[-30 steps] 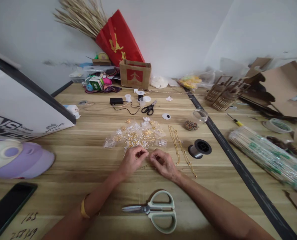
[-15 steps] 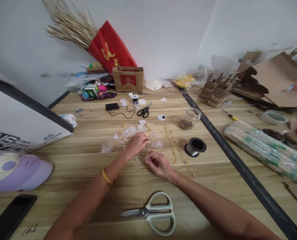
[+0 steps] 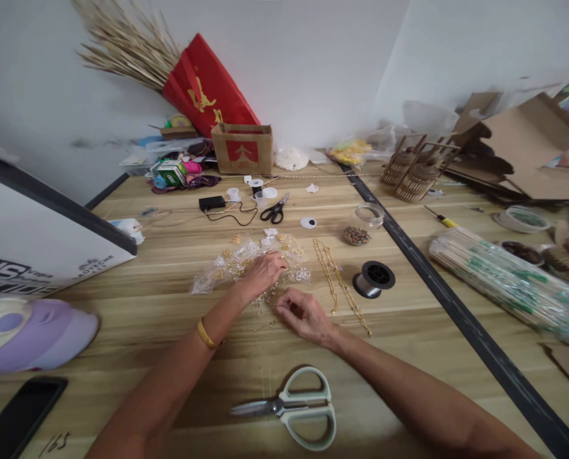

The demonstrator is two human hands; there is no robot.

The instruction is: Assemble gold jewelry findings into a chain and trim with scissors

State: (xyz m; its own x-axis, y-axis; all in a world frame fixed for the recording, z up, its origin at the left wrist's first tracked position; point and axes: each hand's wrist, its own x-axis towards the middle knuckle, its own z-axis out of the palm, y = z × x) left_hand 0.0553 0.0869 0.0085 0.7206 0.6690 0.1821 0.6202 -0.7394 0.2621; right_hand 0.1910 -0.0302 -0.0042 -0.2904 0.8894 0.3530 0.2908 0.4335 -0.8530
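My left hand [image 3: 264, 273] reaches over the pile of small bags of jewellery findings [image 3: 246, 250], its fingers bent and drawn together at the pile's right side. Whatever is at those fingertips is too small to name. Just nearer and to the right, my right hand [image 3: 304, 313] rests on the table with thumb and forefinger pinched. I cannot make out what is in that pinch. Loose metal bits lie between the hands, and a short piece of chain [image 3: 266, 326] lies left of the right hand. Gold chains [image 3: 335, 274] stretch out to its right.
Large white-handled scissors [image 3: 294, 407] lie near the front edge. A spool of clear line [image 3: 374, 279], a jar of beads [image 3: 361, 226] and black scissors [image 3: 275, 210] stand or lie beyond the hands. A phone [image 3: 23, 417] and a big box [image 3: 45, 236] are at left.
The view has shifted slightly. Both hands stay almost where they were, the left at the pile and the right pinched beside it.
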